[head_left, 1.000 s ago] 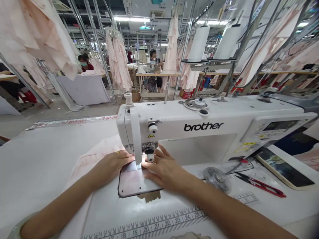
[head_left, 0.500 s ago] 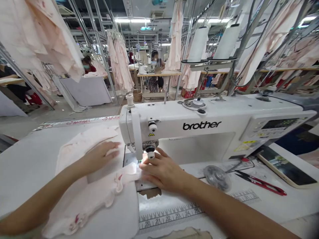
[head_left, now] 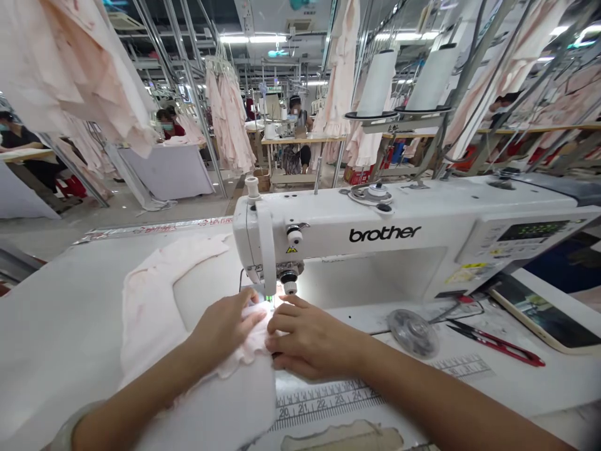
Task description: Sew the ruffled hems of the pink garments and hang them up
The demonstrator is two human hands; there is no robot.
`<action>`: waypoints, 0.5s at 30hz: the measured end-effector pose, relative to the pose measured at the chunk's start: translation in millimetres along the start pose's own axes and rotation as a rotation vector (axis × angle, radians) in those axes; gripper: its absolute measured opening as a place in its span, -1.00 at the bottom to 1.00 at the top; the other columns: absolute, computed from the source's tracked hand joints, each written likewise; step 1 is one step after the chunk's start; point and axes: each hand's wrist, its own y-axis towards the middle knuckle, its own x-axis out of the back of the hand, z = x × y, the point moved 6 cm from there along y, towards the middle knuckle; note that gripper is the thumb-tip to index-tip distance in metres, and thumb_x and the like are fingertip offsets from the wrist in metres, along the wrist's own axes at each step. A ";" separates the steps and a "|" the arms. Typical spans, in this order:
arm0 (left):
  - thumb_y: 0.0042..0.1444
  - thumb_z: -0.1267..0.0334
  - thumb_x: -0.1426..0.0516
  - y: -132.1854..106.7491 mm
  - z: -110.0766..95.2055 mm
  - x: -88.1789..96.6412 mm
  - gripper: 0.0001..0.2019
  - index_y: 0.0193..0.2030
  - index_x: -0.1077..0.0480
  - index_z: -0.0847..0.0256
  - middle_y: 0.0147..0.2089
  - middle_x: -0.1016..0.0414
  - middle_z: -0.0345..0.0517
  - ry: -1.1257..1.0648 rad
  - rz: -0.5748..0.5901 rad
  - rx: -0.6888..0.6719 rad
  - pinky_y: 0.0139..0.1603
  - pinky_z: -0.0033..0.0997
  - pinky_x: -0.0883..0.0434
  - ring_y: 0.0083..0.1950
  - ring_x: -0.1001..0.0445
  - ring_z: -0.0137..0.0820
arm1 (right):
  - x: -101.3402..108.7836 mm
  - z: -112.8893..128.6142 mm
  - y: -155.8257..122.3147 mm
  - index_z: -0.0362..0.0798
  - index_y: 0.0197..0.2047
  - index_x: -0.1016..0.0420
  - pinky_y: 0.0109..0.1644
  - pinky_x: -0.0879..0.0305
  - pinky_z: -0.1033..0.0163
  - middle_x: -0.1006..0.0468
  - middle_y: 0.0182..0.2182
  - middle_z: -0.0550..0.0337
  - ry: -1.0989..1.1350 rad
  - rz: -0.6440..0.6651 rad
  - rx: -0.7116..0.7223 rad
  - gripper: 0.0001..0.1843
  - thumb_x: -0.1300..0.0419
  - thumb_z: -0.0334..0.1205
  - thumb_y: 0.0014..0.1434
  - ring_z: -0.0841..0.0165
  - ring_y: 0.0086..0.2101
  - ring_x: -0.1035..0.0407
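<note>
Pink ruffled fabric (head_left: 251,344), left hand (head_left: 225,332) and right hand (head_left: 312,338) fingers flat on it, at Brother sewing machine (head_left: 382,235), red snips (head_left: 498,346) nearby

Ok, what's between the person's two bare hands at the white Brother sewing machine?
In the head view, a ruffled pale pink fabric edge lies between the left hand and the right hand, both resting on it.

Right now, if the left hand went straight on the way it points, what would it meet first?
The left hand would probably meet the needle area of the white Brother sewing machine first, though depth is unclear.
</note>
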 end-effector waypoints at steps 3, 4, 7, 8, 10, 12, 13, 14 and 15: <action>0.26 0.23 -0.03 -6.5 -5.1 7.6 -0.85 -0.07 -0.32 0.12 -0.19 -0.47 -0.13 0.147 -0.160 -0.162 -0.22 -0.29 -0.39 -0.20 -0.46 -0.27 | -0.2 -0.6 -0.8 -0.05 -0.08 -0.47 0.30 0.03 0.10 -0.49 -0.13 0.18 0.038 0.011 -0.007 -0.82 -0.15 -0.16 0.32 0.34 -0.03 -0.26; 0.26 0.30 -0.02 -11.7 -8.8 10.1 -0.82 -0.03 -0.33 0.13 -0.12 -0.47 -0.09 0.175 -0.202 -0.249 -0.16 -0.26 -0.40 -0.12 -0.45 -0.26 | 0.0 -0.5 -1.0 -0.06 -0.08 -0.48 0.29 0.00 0.12 -0.50 -0.13 0.18 0.054 0.009 -0.002 -0.81 -0.14 -0.16 0.32 0.35 -0.04 -0.27; 0.23 0.45 0.03 -30.7 -19.2 7.6 -0.67 0.08 -0.34 0.13 0.04 -0.46 -0.03 0.265 -0.194 -0.513 0.05 -0.20 -0.40 0.05 -0.41 -0.25 | 1.0 -0.4 -1.3 -0.08 -0.14 -0.51 0.22 -0.09 0.17 -0.52 -0.18 0.17 0.104 0.000 0.010 -0.78 -0.11 -0.15 0.34 0.36 -0.11 -0.31; 0.22 0.48 0.03 -36.1 -20.4 4.4 -0.62 0.13 -0.33 0.13 0.09 -0.46 -0.03 0.291 -0.170 -0.568 0.10 -0.19 -0.38 0.10 -0.40 -0.25 | 1.2 -0.5 -1.4 -0.08 -0.17 -0.51 0.19 -0.12 0.18 -0.53 -0.21 0.17 0.121 -0.002 0.012 -0.77 -0.10 -0.14 0.34 0.35 -0.13 -0.32; 0.20 0.51 0.02 -42.7 -19.4 -2.6 -0.53 0.24 -0.28 0.14 0.18 -0.43 -0.03 0.329 -0.129 -0.614 0.18 -0.18 -0.37 0.19 -0.36 -0.24 | 1.4 -1.7 -1.3 -0.08 -0.20 -0.52 0.15 -0.15 0.17 -0.55 -0.26 0.17 0.155 -0.010 0.001 -0.75 -0.10 -0.12 0.35 0.34 -0.16 -0.34; 0.18 0.54 0.02 -43.4 -16.5 -8.3 -0.48 0.28 -0.24 0.18 0.24 -0.39 -0.01 0.343 -0.109 -0.608 0.23 -0.17 -0.36 0.25 -0.33 -0.24 | 2.1 -5.6 -1.1 -0.08 -0.22 -0.52 0.12 -0.16 0.16 -0.56 -0.28 0.17 0.162 -0.045 -0.043 -0.71 -0.06 -0.09 0.37 0.33 -0.17 -0.36; 0.17 0.54 0.02 -42.5 -15.6 -10.5 -0.47 0.29 -0.24 0.21 0.26 -0.37 0.00 0.345 -0.101 -0.610 0.25 -0.15 -0.35 0.27 -0.31 -0.24 | 2.5 -8.6 -1.1 -0.08 -0.21 -0.52 0.11 -0.16 0.16 -0.57 -0.27 0.16 0.148 -0.071 -0.078 -0.69 -0.05 -0.08 0.38 0.33 -0.17 -0.36; 0.17 0.55 0.02 -40.9 -15.4 -12.3 -0.47 0.29 -0.23 0.23 0.28 -0.35 0.01 0.348 -0.093 -0.618 0.27 -0.13 -0.34 0.29 -0.30 -0.23 | 2.8 -11.9 -1.2 -0.09 -0.19 -0.52 0.10 -0.16 0.16 -0.57 -0.24 0.14 0.122 -0.098 -0.117 -0.68 -0.03 -0.08 0.39 0.32 -0.17 -0.36; 0.17 0.55 0.03 -38.8 -15.4 -13.2 -0.47 0.29 -0.23 0.25 0.29 -0.35 0.02 0.351 -0.090 -0.627 0.28 -0.10 -0.33 0.29 -0.30 -0.23 | 2.8 -15.2 -1.3 -0.09 -0.15 -0.51 0.10 -0.16 0.15 -0.57 -0.18 0.12 0.090 -0.119 -0.153 -0.69 -0.03 -0.08 0.39 0.31 -0.15 -0.36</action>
